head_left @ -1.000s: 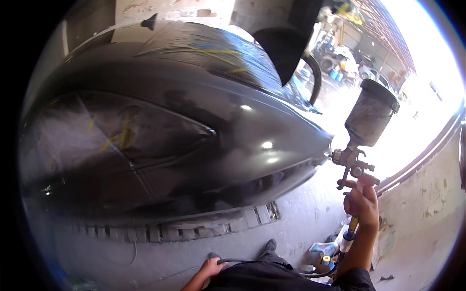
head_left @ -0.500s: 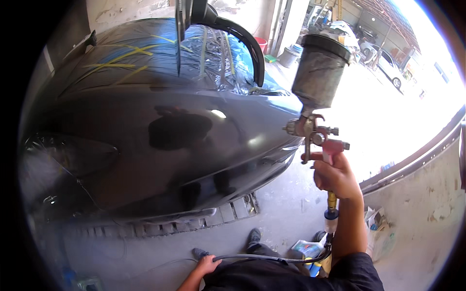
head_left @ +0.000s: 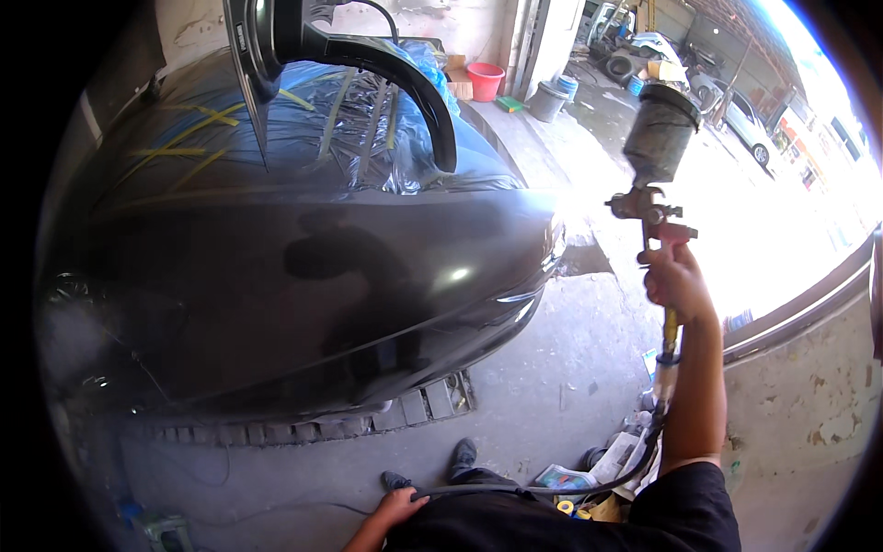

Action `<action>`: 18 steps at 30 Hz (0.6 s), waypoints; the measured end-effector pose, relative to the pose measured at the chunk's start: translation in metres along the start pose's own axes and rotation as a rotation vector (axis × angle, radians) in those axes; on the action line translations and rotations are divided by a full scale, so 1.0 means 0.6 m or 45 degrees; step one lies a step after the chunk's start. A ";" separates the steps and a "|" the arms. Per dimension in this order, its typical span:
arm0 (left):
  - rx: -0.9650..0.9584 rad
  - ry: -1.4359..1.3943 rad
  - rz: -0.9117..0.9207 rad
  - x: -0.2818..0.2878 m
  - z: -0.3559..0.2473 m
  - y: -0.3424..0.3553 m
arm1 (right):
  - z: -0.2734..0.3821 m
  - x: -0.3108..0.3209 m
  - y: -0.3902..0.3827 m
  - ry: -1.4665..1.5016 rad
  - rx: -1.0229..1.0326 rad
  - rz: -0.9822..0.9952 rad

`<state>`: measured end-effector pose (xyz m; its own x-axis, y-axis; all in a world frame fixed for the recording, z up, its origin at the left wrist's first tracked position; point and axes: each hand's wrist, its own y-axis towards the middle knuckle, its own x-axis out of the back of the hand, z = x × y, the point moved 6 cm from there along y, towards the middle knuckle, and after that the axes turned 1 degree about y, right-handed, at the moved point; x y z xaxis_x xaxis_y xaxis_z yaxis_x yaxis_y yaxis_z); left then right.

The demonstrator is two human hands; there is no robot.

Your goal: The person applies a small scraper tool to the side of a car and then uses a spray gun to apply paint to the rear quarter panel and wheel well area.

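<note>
Two bare hands in view. Right hand (head_left: pixel 678 279), raised at right: fingers wrapped around the grip of a spray gun (head_left: pixel 635 204); whether the trigger is pressed, cannot tell. Gun upright, nozzle facing left toward the car, not touching it. Dark cup (head_left: pixel 660 138) with black lid sits on top of the gun, tilted slightly.

Left hand (head_left: pixel 398 505), low at waist: closed on a black hose (head_left: pixel 570 490), which crosses the front of the body and rises beside the right forearm to the gun's lower end.

Car body (head_left: pixel 230 294): dark, glossy, fills the left and centre; the person's dark reflection shows in it. Plastic sheeting (head_left: pixel 359 120) covers its upper part, with yellow tape strips (head_left: pixel 216 115). Black curved bar (head_left: pixel 432 110) hangs into view above the sheeting.

Beyond the car: red bucket (head_left: pixel 485 83), grey bucket (head_left: pixel 548 101) nearby. On the floor: a row of slats (head_left: pixel 414 410) along the car's lower edge.
</note>
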<state>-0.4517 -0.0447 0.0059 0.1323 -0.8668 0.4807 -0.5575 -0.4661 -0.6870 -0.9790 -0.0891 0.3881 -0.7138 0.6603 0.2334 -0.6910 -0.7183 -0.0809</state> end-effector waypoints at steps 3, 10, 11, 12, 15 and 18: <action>-0.041 -0.015 -0.022 0.012 -0.035 0.004 | 0.001 0.053 0.044 -0.008 0.037 -0.058; -0.053 -0.049 0.061 0.010 -0.051 0.014 | 0.008 0.084 0.114 -0.177 0.008 -0.200; -0.049 -0.057 0.089 0.012 -0.052 0.013 | 0.018 0.066 0.109 -0.187 0.051 -0.165; -0.071 -0.042 0.094 0.012 -0.049 0.017 | 0.029 0.048 0.103 -0.199 0.093 -0.133; -0.138 -0.021 0.107 0.004 -0.040 0.024 | 0.060 -0.001 0.076 -0.218 0.080 0.005; -0.169 -0.021 0.080 0.007 -0.024 0.018 | 0.087 -0.081 0.036 -0.230 0.129 0.196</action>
<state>-0.4687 -0.0510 0.0084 0.1068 -0.8968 0.4294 -0.6687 -0.3844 -0.6364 -0.9531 -0.1483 0.4253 -0.7713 0.4981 0.3961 -0.5543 -0.8316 -0.0336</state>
